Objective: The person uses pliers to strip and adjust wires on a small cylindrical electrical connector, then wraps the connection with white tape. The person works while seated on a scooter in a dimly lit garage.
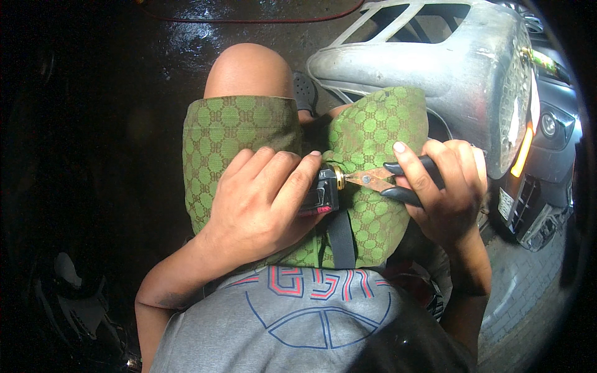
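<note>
Over my lap, my left hand (258, 196) is wrapped round a black box-shaped vape (324, 191) with a gold ring (339, 176) at its right end. Small pliers (373, 180) with worn, rusty jaws and black handles are gripped in my right hand (444, 186). Their tips point left and meet the middle of the gold ring; what they pinch there is too small to make out. Most of the vape's body lies hidden under my left fingers. Both hands rest close above my green patterned shorts (242, 127).
A grey plastic chair (429, 78) stands ahead to the right, with an orange-handled tool (522, 152) and a green cylindrical item (544, 61) by it. Beyond is a dark vehicle front (550, 149). A red hose (267, 20) crosses the wet floor far ahead.
</note>
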`<state>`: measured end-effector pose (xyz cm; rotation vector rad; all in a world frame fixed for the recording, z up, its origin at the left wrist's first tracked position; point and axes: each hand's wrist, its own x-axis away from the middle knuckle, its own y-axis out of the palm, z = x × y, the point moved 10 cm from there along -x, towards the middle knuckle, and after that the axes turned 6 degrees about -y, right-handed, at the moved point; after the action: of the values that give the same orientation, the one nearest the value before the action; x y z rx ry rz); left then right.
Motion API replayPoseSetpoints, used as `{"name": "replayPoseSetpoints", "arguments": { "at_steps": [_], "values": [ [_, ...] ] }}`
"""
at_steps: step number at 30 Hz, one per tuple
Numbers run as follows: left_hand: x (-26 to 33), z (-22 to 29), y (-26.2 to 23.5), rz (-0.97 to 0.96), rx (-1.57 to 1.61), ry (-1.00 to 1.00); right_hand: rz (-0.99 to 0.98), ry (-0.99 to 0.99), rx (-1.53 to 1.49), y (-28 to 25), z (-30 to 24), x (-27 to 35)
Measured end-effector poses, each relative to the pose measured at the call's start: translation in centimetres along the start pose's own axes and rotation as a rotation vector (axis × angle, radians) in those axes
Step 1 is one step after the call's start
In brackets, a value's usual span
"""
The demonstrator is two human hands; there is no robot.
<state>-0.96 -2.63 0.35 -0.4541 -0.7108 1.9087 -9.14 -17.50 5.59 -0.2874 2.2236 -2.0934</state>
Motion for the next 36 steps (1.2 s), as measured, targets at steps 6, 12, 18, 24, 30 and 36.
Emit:
{"name": "replayPoseSetpoints", "arguments": {
  "at_steps": [6, 12, 18, 24, 30, 36],
  "values": [
    [0.0, 0.1, 0.0, 0.000, 0.000, 0.006, -0.020, -0.013, -0.039, -0.1, 0.1, -0.1],
    [0.1, 0.0, 0.0, -0.004, 0.020, 0.002, -0.036, -0.038, -0.014, 0.1, 0.2, 0.0],
    [0.1, 0.1, 0.1, 0.002, 0.023, 0.010, 0.000, -0.059, -0.034, 0.3, 0.4, -0.2],
    [0.1, 0.1, 0.2, 0.001, 0.006, 0.018, 0.034, -0.068, -0.046, 0.7, 0.5, -0.5],
    [0.1, 0.0, 0.0, 0.025, 0.025, 0.004, -0.032, 0.066, -0.433, 2.5, 1.9, -0.5],
    [0.2, 0.0, -0.3, 0.030, 0.046, 0.004, -0.178, 0.409, -0.844, 5.5, 3.5, 2.8]
  ]
}}
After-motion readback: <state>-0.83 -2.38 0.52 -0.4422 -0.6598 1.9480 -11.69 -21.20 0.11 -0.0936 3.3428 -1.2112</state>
